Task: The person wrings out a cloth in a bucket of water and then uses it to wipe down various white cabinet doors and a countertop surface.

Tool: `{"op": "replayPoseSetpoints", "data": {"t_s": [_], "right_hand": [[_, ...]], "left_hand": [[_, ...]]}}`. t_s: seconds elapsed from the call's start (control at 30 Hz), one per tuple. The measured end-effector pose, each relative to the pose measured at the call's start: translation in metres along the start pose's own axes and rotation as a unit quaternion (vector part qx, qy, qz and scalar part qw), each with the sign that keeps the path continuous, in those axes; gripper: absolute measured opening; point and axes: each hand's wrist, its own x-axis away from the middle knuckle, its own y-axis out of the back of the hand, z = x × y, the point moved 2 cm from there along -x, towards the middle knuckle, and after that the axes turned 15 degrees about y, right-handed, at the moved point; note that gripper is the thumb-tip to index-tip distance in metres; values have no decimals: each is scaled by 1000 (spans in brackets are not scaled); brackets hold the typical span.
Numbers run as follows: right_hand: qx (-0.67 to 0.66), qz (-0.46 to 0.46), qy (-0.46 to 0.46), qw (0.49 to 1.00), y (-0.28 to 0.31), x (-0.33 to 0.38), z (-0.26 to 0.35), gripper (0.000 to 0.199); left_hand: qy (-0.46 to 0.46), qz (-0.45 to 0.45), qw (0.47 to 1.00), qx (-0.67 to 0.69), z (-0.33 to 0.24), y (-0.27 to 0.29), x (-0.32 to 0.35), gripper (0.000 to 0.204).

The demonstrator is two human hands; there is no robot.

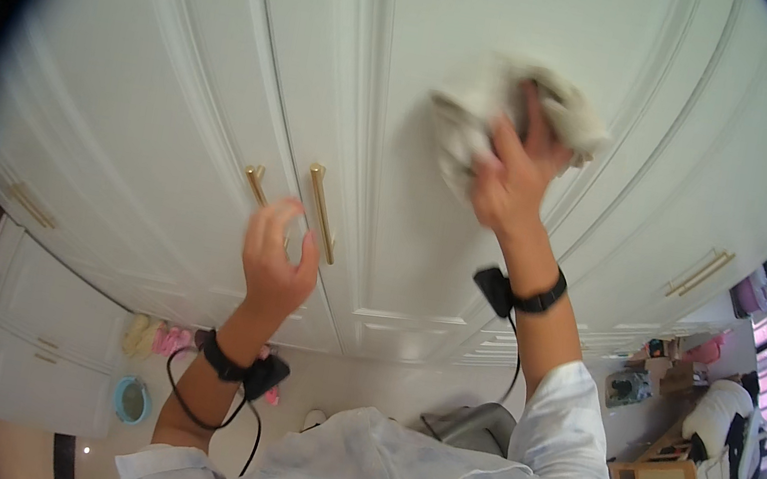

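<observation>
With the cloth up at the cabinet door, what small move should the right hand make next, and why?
I'd probably slide the right hand slightly downward with the cloth flat to the door: the cloth appears bunched against the upper panel, which runs on below it. The left hand seems empty beside the gold handles.

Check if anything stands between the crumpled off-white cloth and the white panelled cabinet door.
Nothing visible does: the crumpled off-white cloth under your right hand appears to lie against the white panelled door. The door's slim gold bar handle is to the cloth's lower left.
</observation>
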Motion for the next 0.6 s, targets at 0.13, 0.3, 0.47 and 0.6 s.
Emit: {"op": "replayPoseSetpoints", "data": {"t_s": [0.13, 0.3, 0.47, 0.6], "right_hand": [[103, -62, 32, 992, -16, -28, -20, 46], [212, -126, -20, 969, -16, -90, -47, 62], [78, 152, 197, 965, -52, -4, 53, 54], [-82, 250, 138, 955, -22, -17, 18, 57]], "left_hand": [[-25, -115, 992, -50, 5, -23, -24, 77], [-36, -141, 989, -7, 20, -43, -26, 96], [-65, -186, 980, -7, 32, -43, -26, 98], [-67, -199, 978, 4, 30, -50, -26, 91]]}}
